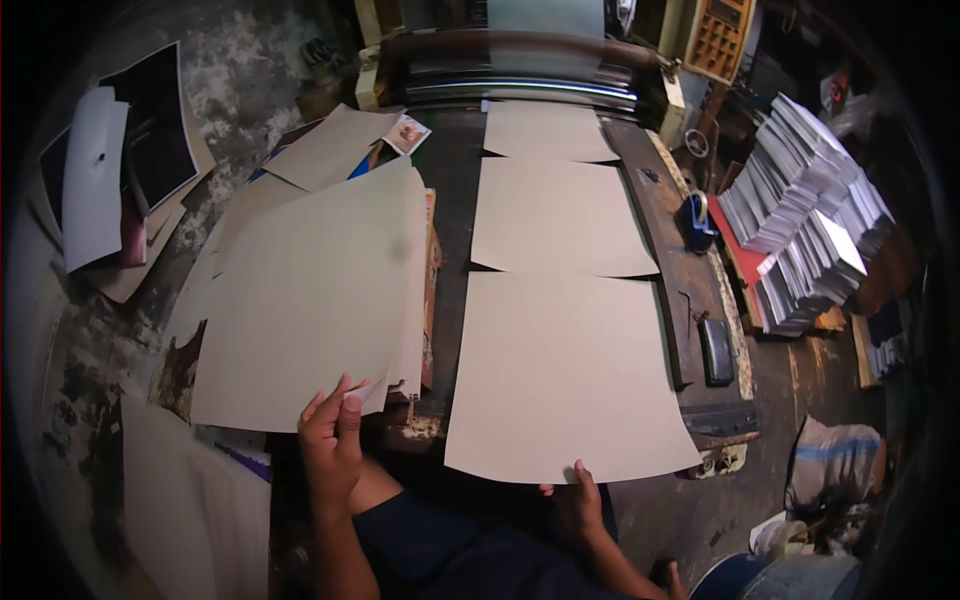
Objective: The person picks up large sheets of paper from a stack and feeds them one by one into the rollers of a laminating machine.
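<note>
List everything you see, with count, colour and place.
Rollers: several, brown and silver, far end.
Translucent sheet: one, grey, at the rollers.
Cardboard sheets in a row: three, beige, centre.
Cardboard pile: one, beige, left of the row.
Printed card: one, multicoloured, near the pile.
Loose sheet: one, beige, lower left.
Floor sheets: several, black and white, far left.
Paper stacks: several, white, right.
Tape dispenser: one, dark blue, right of row.
Oblong case: one, black, nearer than the dispenser.
Compartmented tray: one, orange, upper right.
Sack: one, beige with blue band, lower right.
Others: too dim to count.
Left hand: one, bare, pinching a pile sheet's corner.
Right hand: one, bare, gripping the nearest sheet's near edge.
</note>
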### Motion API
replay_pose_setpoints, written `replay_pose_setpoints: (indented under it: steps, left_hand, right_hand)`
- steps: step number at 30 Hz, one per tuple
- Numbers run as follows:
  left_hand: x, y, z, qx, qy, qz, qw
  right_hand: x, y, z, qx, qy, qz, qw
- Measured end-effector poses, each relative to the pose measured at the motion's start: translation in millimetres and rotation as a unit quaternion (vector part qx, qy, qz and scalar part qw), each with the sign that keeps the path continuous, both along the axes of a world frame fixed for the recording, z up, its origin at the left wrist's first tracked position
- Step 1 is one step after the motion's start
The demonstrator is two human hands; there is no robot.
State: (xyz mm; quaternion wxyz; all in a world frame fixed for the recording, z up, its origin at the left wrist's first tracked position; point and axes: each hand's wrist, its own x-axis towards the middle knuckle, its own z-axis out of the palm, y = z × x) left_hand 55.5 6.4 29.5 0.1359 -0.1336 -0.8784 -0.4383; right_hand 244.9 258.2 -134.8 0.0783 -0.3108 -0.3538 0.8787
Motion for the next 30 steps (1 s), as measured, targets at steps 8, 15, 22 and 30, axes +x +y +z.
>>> replay_pose_setpoints:
  steps: [8, 15, 22, 30]
  left_hand:
    - [14.4, -1.1, -13.9, 0.002, 0.142, -0.046, 0.989]
    - [85.3, 58.9, -52.1, 0.322, -0.281, -0.430, 0.796]
    - [122.5, 107.8, -129.4, 0.310, -0.639, -0.552, 0.438]
    - [110.6, 103.2, -134.2, 0.357, -0.595, -0.476, 0.540]
  right_hand:
    - [2.0, 5.4, -23.1, 0.002, 0.025, -0.034, 0.999]
    - [-7.0, -1.3, -4.1, 0.012, -0.017, -0.122, 0.992]
    - [-17.3, -3.7, 49.8, 0.100, 0.192, 0.279, 0.936]
    - [-11.3, -9.8, 71.5, 0.099, 0.158, 0.348, 0.919]
